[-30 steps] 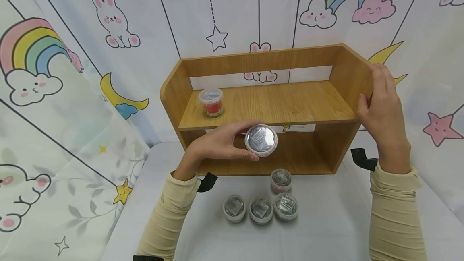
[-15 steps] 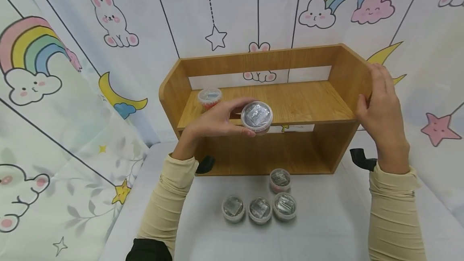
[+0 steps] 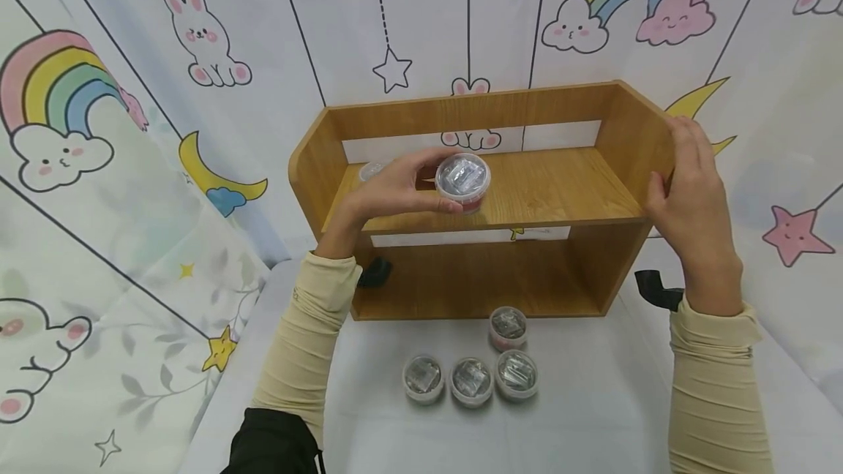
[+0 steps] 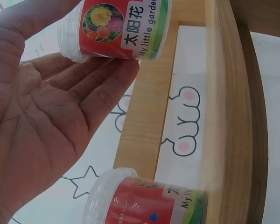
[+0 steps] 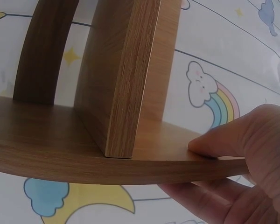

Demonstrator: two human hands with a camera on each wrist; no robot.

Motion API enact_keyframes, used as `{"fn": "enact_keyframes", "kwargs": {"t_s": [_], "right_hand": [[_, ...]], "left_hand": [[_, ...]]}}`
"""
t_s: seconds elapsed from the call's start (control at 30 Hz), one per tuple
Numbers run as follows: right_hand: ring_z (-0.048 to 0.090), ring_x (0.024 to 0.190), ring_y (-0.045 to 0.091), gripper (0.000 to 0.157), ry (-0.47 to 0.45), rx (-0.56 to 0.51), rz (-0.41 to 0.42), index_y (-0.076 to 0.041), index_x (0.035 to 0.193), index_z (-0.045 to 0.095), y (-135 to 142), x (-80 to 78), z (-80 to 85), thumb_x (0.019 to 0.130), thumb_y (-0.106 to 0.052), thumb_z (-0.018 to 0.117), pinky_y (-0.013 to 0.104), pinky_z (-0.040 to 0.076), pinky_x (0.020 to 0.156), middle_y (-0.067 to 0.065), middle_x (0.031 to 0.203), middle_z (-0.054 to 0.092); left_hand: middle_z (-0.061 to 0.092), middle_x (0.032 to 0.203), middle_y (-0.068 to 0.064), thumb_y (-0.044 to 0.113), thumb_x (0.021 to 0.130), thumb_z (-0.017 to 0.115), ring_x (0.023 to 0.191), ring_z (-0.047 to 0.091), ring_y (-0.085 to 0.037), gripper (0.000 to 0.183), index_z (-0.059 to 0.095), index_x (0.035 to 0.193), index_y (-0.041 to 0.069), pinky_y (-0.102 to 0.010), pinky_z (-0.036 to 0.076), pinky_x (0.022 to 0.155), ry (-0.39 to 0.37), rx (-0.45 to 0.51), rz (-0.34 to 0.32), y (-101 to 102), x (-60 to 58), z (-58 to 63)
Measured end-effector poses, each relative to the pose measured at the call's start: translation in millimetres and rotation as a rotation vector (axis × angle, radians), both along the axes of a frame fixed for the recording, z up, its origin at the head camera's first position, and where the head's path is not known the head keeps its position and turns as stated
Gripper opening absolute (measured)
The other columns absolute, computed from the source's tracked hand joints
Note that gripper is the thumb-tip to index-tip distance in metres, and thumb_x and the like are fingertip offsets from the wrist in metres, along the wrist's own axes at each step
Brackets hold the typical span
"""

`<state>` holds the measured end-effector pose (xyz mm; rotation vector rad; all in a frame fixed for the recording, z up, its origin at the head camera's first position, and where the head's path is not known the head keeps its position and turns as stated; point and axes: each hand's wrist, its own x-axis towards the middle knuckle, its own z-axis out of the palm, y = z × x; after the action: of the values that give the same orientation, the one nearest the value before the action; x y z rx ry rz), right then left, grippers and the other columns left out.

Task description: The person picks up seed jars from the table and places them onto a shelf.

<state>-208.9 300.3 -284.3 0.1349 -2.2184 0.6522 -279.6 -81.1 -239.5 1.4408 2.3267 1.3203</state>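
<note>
A: Where's the tub rn?
B: In the L hand, over the upper board of the shelf, approx mid-width, nr the shelf's front edge. Abt upright, lid up. Can't tell if its base touches the board.
A: Firm hold?
B: L hand's gripping it, yep: thumb on the side twd the shelf's front, fingers round the other side.
A: What's it look like?
B: Clear lid w/ a silvery packet showing thru. Red label w/ flower pic & "My little garden", per L wrist cam.
A: And the R hand?
B: Clamped on the shelf's R side panel: thumb on the inner face, fingers on the outer. Well apart from the tub.
A: Any more tubs?
B: Spare tub on the shelf's upper board, L end. Mostly hidden behind the L hand in head view; L wrist cam shows its red label too.
A: Rest of them?
B: Four on the white surface, in front of the shelf. Rear tub is just beside the shelf's lower front edge. Farther out fr the shelf, a row: L tub, mid tub, R tub.
A: Behind the shelf?
B: Cloth w/ rainbows, bunnies, stars etc.
</note>
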Motion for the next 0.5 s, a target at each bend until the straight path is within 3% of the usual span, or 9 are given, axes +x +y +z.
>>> {"fn": "enact_keyframes", "kwargs": {"t_s": [0.3, 0.5], "right_hand": [[0.039, 0.137, 0.036, 0.073, 0.006, 0.003, -0.001, -0.017, 0.154, 0.030, 0, -0.1, -0.4, 0.090, 0.008, 0.054, 0.061, 0.036, 0.101, 0.006, 0.158, 0.028], [0.039, 0.137, 0.036, 0.073, 0.012, 0.002, 0.007, -0.016, 0.154, 0.030, 0, -0.7, -0.7, 0.090, 0.008, 0.054, 0.061, 0.035, 0.101, 0.006, 0.158, 0.028]], "left_hand": [[0.057, 0.126, -0.004, 0.013, 0.084, 0.079, 0.112, 0.056, -0.017, 0.061, 0.048, 0.136, 0.007, -0.034, 0.051, 0.094, -0.004, -0.024, -0.015, 5, -15.7, 3.0], [0.058, 0.120, -0.002, 0.022, 0.083, 0.080, 0.107, 0.058, -0.015, 0.056, 0.050, 0.130, 0.010, -0.032, 0.051, 0.092, -0.011, -0.082, 0.055, 9, -22.3, 1.1]]}}
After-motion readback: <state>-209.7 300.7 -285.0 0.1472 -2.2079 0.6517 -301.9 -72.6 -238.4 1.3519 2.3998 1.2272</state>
